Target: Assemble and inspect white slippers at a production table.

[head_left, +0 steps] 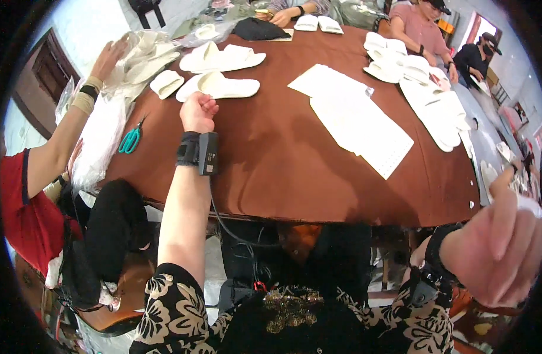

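My left hand (pixel 199 112) is closed at the near edge of a white slide slipper (pixel 235 88) and appears to grip it. Its fingers are curled, with the fingertips turned up. A matching slipper (pixel 243 58) lies just beyond, and a small white slipper part (pixel 167 84) lies to its left. At the far right, my right hand (pixel 495 253) is raised close to the camera, its fingers curled. Something white (pixel 529 205) shows past those fingers, too cut off to make out. Both of my wrists wear black straps with small boxes.
Teal-handled scissors (pixel 131 139) and a plastic bag of slippers (pixel 105 127) lie left, by a co-worker's hand (pixel 110 57). White sheets (pixel 359 121) lie mid-table on the brown tabletop (pixel 265 159). Several white slippers (pixel 424 103) are piled right. Other people sit around the far side.
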Action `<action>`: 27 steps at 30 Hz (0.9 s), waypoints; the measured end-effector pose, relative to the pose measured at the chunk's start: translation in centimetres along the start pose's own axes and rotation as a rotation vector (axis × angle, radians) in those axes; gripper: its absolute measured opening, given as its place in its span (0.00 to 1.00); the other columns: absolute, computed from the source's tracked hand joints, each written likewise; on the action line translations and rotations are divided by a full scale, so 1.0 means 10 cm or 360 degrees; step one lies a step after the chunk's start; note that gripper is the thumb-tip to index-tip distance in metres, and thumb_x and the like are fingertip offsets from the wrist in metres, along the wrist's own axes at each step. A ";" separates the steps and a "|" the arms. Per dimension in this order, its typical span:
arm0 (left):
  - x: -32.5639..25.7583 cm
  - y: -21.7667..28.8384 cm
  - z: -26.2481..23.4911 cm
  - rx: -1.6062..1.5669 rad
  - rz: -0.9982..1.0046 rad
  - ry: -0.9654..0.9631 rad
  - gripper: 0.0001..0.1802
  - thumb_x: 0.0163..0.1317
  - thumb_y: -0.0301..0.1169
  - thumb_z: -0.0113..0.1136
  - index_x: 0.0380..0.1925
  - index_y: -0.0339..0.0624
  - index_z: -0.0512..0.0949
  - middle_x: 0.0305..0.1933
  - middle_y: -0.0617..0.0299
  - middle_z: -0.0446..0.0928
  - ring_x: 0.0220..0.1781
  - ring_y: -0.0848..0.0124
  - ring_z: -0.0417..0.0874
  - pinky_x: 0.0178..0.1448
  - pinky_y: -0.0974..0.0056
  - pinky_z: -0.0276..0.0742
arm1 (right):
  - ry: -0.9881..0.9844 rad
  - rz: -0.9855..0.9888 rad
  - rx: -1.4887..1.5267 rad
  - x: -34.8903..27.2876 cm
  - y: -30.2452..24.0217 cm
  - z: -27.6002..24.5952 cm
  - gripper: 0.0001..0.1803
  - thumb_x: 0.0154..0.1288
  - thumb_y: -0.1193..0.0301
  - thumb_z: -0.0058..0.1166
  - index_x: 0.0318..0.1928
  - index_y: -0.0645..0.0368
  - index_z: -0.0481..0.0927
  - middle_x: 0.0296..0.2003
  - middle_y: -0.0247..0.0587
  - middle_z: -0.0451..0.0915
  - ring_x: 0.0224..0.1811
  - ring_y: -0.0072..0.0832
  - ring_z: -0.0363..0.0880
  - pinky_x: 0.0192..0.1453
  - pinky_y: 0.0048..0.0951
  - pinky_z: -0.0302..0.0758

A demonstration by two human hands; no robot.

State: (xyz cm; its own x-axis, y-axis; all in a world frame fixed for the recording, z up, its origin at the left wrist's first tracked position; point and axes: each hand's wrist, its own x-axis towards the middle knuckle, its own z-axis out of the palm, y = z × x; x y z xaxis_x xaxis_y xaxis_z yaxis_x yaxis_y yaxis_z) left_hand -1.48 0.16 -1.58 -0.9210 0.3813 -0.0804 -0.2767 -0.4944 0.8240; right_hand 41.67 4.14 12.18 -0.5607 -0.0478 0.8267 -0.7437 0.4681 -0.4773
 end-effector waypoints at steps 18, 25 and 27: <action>0.89 0.79 0.00 0.1392 0.0907 -0.0064 0.14 0.54 0.31 0.54 0.36 0.31 0.77 0.31 0.59 0.76 0.29 0.73 0.74 0.31 0.67 0.71 | 0.0804 0.0601 0.0844 0.29 1.40 -0.08 0.12 0.67 0.74 0.43 0.48 0.63 0.72 0.27 0.36 0.72 0.27 0.22 0.71 0.36 0.28 0.73; 1.81 0.91 -0.74 0.1819 0.0936 0.0192 0.14 0.48 0.30 0.54 0.31 0.29 0.78 0.24 0.56 0.77 0.27 0.70 0.76 0.34 0.63 0.72 | 0.0900 0.1059 0.0845 0.09 1.66 -0.06 0.10 0.66 0.76 0.42 0.45 0.63 0.72 0.28 0.36 0.72 0.26 0.22 0.70 0.36 0.27 0.72; 1.87 0.87 -0.77 0.1958 0.1014 0.0501 0.15 0.48 0.31 0.54 0.30 0.29 0.78 0.24 0.52 0.78 0.28 0.67 0.78 0.35 0.62 0.72 | 0.0899 0.1078 0.0862 0.05 1.67 -0.04 0.10 0.65 0.77 0.42 0.45 0.64 0.73 0.28 0.36 0.72 0.26 0.22 0.70 0.35 0.27 0.72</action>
State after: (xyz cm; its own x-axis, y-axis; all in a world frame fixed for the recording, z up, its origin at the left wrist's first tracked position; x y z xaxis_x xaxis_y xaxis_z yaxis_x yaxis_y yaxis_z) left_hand -23.27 -3.05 -0.23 -0.8622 0.0872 0.4990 0.4635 0.5332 0.7077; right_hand 29.14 12.25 4.74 -0.7739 0.5644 0.2875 -0.4787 -0.2240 -0.8489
